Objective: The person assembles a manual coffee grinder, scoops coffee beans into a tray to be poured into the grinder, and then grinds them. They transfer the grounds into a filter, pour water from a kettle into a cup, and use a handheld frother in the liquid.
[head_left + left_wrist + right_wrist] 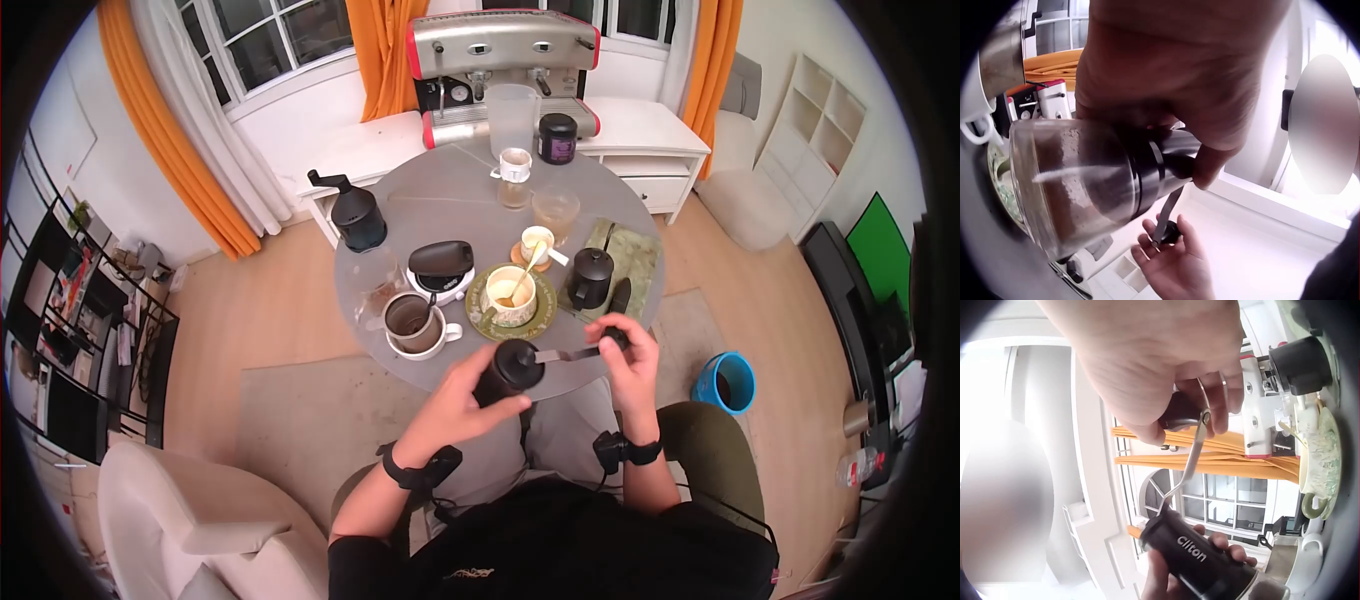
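Note:
My left hand (pixel 452 402) grips a black hand coffee grinder (pixel 512 368), fingers and thumb wrapped round its body. In the left wrist view the grinder's clear glass jar (pixel 1079 187) holds brown grounds and lies tilted. A metal crank arm (pixel 566 354) runs from the grinder's top towards my right hand (pixel 634 372). In the right wrist view the crank's dark knob (pixel 1180 411) sits between the thumb and curled fingers of that hand. Just beyond the grinder, a patterned cup (pixel 508 298) with a spoon in it stands on a green saucer (pixel 545 325).
Around the round grey table (pixel 420 190) stand a black moka-style pot (pixel 590 278), a white cup holding a dark vessel (pixel 412 318), a scale with a black object on it (pixel 440 265), and a larger black grinder (pixel 357 213). An espresso machine (pixel 505 60) stands behind. A blue bin (pixel 724 384) is on the floor.

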`<state>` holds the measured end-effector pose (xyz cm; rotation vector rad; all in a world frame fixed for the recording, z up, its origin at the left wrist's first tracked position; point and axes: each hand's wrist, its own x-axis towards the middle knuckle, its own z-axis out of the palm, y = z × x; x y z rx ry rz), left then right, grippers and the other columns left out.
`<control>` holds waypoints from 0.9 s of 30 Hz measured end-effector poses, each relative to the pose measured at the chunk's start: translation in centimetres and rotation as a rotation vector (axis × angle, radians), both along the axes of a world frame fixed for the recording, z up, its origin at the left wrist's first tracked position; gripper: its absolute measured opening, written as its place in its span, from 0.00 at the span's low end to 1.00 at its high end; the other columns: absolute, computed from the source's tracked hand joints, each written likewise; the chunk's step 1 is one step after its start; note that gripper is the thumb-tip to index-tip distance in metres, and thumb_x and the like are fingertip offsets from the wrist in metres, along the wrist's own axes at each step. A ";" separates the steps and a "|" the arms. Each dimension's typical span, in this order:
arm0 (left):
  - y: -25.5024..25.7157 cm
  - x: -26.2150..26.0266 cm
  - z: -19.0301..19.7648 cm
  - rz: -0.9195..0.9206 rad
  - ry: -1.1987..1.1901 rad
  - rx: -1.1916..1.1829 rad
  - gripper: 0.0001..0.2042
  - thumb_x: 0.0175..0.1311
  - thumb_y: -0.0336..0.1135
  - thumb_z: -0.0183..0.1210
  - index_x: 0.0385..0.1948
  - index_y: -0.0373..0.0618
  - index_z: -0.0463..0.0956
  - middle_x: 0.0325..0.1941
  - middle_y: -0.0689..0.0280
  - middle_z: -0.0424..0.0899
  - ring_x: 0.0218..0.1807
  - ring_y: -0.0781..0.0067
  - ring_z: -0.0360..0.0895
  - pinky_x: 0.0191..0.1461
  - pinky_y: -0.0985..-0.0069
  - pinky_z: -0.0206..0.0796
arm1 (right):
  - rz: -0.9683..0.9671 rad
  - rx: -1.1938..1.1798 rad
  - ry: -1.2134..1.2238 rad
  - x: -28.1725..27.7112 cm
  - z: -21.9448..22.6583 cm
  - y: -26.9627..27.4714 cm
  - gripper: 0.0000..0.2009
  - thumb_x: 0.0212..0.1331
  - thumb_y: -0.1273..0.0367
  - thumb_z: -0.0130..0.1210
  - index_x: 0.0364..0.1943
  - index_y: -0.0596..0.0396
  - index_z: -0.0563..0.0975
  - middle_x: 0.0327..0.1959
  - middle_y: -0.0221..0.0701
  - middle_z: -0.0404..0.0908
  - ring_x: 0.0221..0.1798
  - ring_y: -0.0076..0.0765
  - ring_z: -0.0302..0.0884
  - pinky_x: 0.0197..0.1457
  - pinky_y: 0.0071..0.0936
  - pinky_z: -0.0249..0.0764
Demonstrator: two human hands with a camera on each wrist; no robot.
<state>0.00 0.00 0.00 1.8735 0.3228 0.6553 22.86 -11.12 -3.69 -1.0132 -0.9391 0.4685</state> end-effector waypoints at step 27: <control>-0.4 -0.3 0.4 -0.355 0.381 0.421 0.24 0.46 0.35 0.71 0.48 0.41 0.79 0.43 0.54 0.85 0.47 0.46 0.81 0.49 0.57 0.74 | 0.093 0.011 -0.998 -4.4 9.3 1.7 0.13 0.52 0.67 0.70 0.39 0.56 0.81 0.30 0.37 0.81 0.30 0.47 0.80 0.33 0.38 0.75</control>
